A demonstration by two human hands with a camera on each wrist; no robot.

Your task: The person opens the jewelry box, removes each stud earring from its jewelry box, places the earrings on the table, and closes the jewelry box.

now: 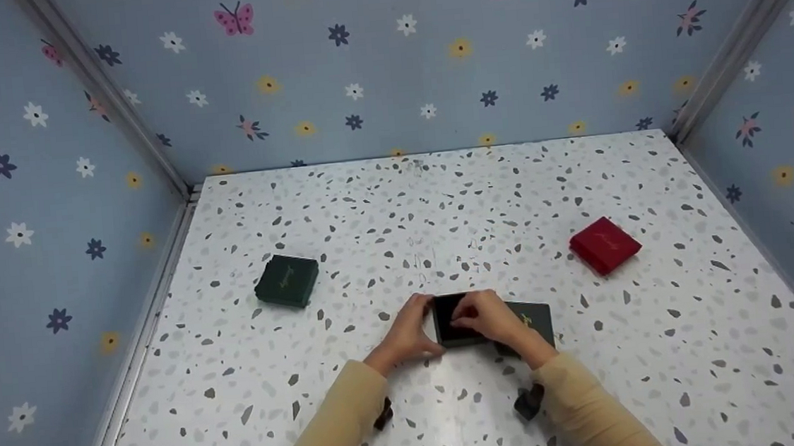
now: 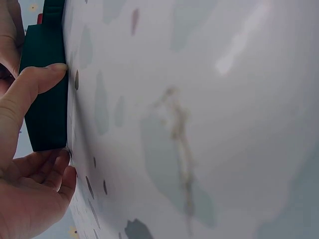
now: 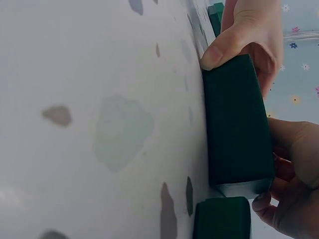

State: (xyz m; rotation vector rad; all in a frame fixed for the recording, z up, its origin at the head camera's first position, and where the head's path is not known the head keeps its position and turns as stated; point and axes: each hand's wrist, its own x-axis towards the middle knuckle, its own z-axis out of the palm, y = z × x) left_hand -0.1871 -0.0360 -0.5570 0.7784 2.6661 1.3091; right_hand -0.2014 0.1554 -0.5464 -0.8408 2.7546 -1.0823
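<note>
A small dark green box (image 1: 464, 342) with a black inside stands uncovered near the middle of the table. My left hand (image 1: 407, 330) grips its left end, the thumb pressed on the near side (image 2: 47, 114) and the fingers around the corner. Over the box's inside, my right hand (image 1: 493, 318) has its fingers curled together, fingertips down at the black lining. I cannot tell whether they pinch anything. A dark green lid (image 1: 537, 317) with gold lettering lies right beside the box, partly under the right wrist.
Back left on the speckled white table (image 1: 370, 239) sits a closed green box (image 1: 288, 281) with gold lettering. A red box (image 1: 606, 245) lies back right. Flower-patterned walls (image 1: 412, 59) enclose the table at the back and sides.
</note>
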